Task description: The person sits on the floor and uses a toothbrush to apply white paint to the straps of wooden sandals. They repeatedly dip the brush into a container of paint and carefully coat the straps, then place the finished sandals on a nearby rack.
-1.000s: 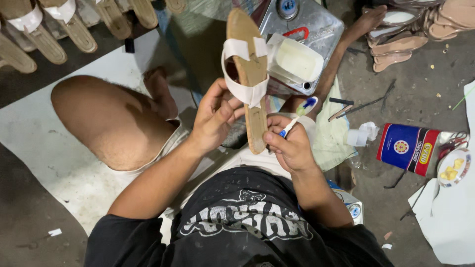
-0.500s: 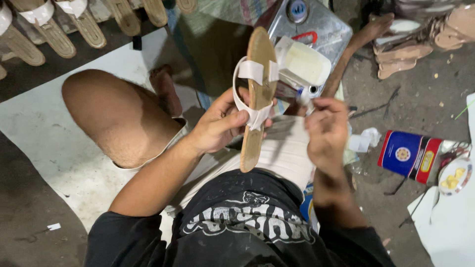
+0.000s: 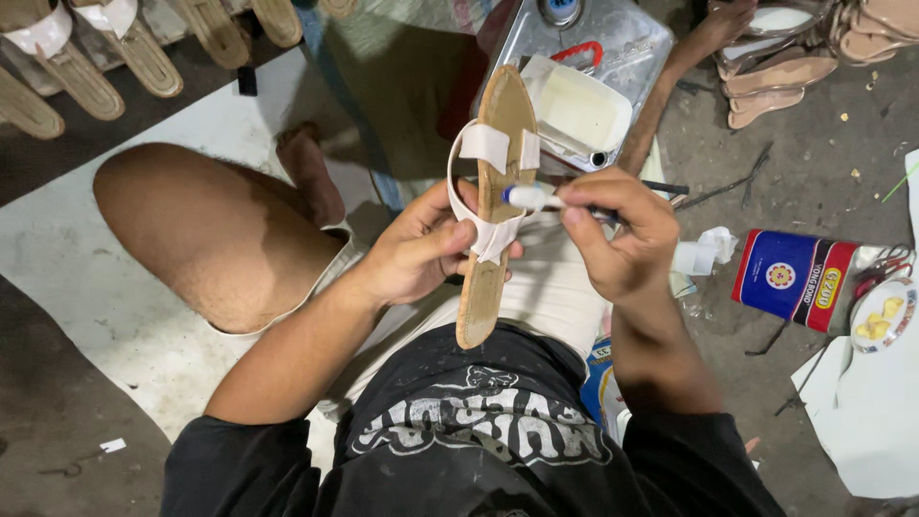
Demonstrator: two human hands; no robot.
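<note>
My left hand (image 3: 421, 247) grips a tan sandal sole (image 3: 496, 153) with white straps (image 3: 490, 146), held upright in front of my lap with the toe pointing away. My right hand (image 3: 620, 230) holds a small brush with a white, glue-coated tip (image 3: 528, 197), and that tip touches the sole just under the straps. A white tub of pale glue (image 3: 579, 107) sits on a metal tin (image 3: 613, 43) just beyond the sandal.
Rows of finished tan sandals (image 3: 115, 48) lie top left, more soles (image 3: 795, 57) top right. A blue and red packet (image 3: 793, 278), a small dish (image 3: 883, 316) and white sheets (image 3: 876, 412) are at the right. My bare knee (image 3: 191, 230) rests on a white sheet.
My right hand has risen from beside my lap and brought the brush tip onto the sole. My left hand has turned the sandal more upright.
</note>
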